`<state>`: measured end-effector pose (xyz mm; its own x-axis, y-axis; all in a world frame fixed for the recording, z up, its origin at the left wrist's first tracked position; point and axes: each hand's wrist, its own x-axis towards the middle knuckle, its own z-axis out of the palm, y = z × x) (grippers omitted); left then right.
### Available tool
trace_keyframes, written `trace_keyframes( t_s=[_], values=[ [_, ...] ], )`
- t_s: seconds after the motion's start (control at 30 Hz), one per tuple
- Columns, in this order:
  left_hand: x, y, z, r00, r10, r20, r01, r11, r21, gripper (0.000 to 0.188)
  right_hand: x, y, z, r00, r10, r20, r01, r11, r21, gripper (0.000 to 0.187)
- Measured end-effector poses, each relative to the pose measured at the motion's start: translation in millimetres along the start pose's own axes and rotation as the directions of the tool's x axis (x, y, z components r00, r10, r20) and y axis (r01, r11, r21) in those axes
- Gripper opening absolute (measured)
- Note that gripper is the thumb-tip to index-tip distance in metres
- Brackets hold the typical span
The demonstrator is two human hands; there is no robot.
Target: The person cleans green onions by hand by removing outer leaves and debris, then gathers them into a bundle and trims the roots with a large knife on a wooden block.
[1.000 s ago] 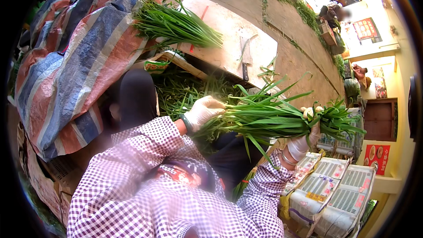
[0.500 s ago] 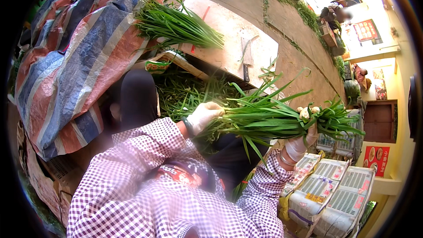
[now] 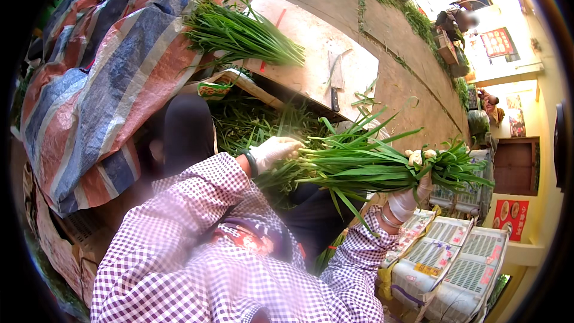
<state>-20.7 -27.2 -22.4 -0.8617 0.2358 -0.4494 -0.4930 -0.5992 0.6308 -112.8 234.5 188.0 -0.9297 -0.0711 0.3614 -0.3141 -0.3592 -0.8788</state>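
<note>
My right hand (image 3: 417, 180), in a whitish glove with a bracelet at the wrist, is closed around a bunch of garlic chives (image 3: 359, 161) near its leafy end. The bunch lies crosswise before me, its pale stem ends pointing left. At those ends my left hand (image 3: 274, 153), also gloved and with a dark green bangle, has its fingers pinched together on the stems; the fingertips are partly hidden. Beneath it lies a heap of loose green leaves (image 3: 239, 122).
Ahead is a pale board (image 3: 353, 63) bearing a cleaver (image 3: 336, 78) and another bunch of chives (image 3: 245, 33). A striped woven sheet (image 3: 113, 84) covers things at left. White slatted crates (image 3: 439, 251) stand at right. People are in the far background.
My left hand has shifted slightly up along the stem ends, and its fingers have moved, showing more of the pale stems. My right hand keeps its hold, with the bunch nearly still.
</note>
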Motion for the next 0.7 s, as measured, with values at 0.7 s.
trace_keyframes(
  t_s=[0.7],
  values=[
    [-4.7,-19.3,-11.7,0.903,0.263,-0.338,-0.187,0.952,0.241,0.015,5.9,6.7,16.6,0.978,0.13,-0.161,-0.134,0.991,-0.015,0.024]
  ],
)
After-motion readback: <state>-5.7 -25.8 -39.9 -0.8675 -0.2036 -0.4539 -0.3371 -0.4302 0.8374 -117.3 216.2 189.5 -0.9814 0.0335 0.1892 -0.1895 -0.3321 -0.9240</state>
